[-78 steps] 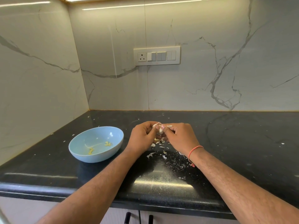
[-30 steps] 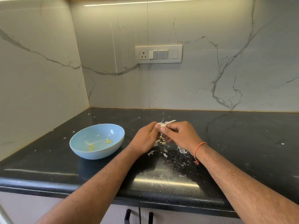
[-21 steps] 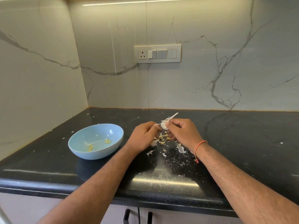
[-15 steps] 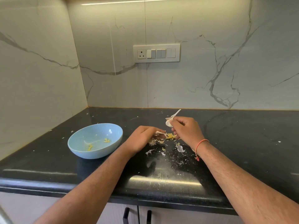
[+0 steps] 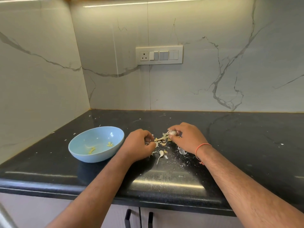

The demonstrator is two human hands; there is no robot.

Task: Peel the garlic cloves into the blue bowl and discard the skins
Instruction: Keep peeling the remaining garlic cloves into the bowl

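Head view: at frame centre the right hand (image 5: 187, 139) pinches a partly skinned garlic piece (image 5: 172, 133), while the left hand (image 5: 138, 143) curls round a stem scrap (image 5: 159, 139). Left of centre, the blue bowl (image 5: 82, 153) holds only a few yellowish bits; loose skins (image 5: 162, 153) litter the black counter (image 5: 246, 137), so most peeling and all discarding probably remain.

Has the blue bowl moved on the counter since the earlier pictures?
No. The blue bowl sits at the same spot near the corner of the black counter, left of the left hand; only the camera shifted slightly.
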